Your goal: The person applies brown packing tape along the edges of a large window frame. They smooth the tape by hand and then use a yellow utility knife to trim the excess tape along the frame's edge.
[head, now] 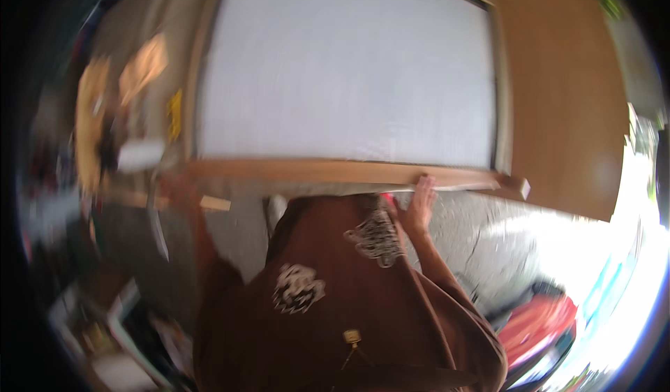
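A large white panel (pixel 345 72) lies before me, set inside a wooden frame (pixel 503 93). Along its near edge runs a wooden strip (pixel 314 171), with one end jutting out at the right. My right hand (pixel 420 206) has its fingers over the near side of this strip, right of the middle. At the strip's left end is my left hand (pixel 180 190), too blurred to make out its fingers. A short piece of wood (pixel 215 203) shows beside that hand.
A brown board (pixel 560 93) extends to the right of the frame. To the left are a yellow object (pixel 174 115), a white block-like thing (pixel 140 154) and pieces of wood (pixel 144 67). A red object (pixel 539 329) rests on the concrete floor (pixel 455 235) at lower right.
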A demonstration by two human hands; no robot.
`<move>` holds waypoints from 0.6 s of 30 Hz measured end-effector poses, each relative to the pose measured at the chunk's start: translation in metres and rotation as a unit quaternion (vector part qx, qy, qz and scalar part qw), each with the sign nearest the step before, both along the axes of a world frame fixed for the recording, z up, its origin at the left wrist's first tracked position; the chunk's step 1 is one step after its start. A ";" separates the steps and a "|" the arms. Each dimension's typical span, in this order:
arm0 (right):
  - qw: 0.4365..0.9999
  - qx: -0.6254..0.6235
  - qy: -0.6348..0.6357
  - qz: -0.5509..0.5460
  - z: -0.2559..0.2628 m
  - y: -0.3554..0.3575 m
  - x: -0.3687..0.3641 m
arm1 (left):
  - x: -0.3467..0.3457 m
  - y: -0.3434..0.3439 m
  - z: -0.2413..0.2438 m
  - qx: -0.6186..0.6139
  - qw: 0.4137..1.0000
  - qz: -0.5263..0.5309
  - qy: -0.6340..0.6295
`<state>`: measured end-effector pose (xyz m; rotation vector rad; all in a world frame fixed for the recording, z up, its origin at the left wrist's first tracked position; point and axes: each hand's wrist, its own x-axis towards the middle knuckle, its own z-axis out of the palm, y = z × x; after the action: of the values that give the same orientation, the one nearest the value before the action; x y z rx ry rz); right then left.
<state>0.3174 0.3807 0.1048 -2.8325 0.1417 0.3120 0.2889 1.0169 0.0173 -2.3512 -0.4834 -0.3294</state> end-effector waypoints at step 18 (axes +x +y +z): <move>0.992 0.069 0.005 0.105 -0.016 0.061 -0.016 | 0.175 -0.114 0.013 -0.452 0.838 -0.201 -0.229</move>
<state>0.3015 0.4420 0.0886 -2.7111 -0.1699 0.3652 0.4636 0.9028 0.0301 -3.3188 -0.3998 -1.0762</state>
